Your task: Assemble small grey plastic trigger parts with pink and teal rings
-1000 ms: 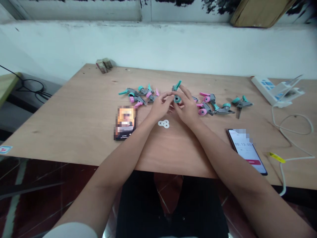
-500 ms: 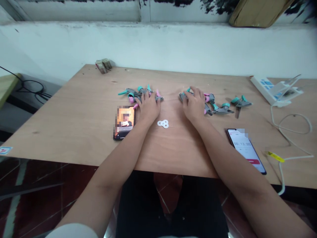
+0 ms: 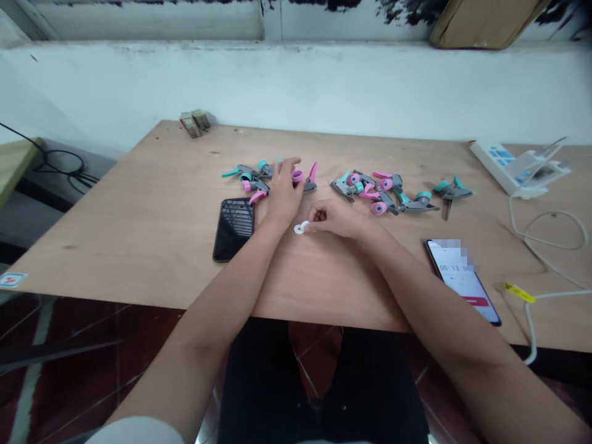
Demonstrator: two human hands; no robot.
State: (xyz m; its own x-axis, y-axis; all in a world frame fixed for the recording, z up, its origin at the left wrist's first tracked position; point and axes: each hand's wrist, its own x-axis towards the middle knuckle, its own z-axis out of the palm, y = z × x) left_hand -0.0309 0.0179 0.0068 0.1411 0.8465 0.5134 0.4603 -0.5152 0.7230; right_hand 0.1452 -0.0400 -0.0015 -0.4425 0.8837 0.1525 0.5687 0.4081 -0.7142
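Note:
Grey trigger spray heads with pink or teal triggers and collars lie in two groups, a left pile (image 3: pixel 252 179) and a right pile (image 3: pixel 370 188). My left hand (image 3: pixel 285 192) is at the right end of the left pile, its fingers curled about a spray head (image 3: pixel 309 184) with a pink trigger and collar; part of its grip is hidden. Nearer me, white ring washers (image 3: pixel 298 229) lie on the table. My right hand (image 3: pixel 335 217) is closed in a pinch on a white washer (image 3: pixel 305 226) at the edge of that little cluster.
A dark-screened phone (image 3: pixel 234 229) lies left of my left forearm, and a phone showing a timer (image 3: pixel 462 277) lies right of my right arm. Farther right are a spray head with a tube (image 3: pixel 452 189), a power strip (image 3: pixel 497 163) and a white cable (image 3: pixel 552 295). Small blocks (image 3: pixel 195 123) stand at the back.
My right hand has left the right pile and come left and nearer to the washers, pinching one. My left hand has turned, and the pink-trigger spray head has shifted right. The left phone's screen went dark.

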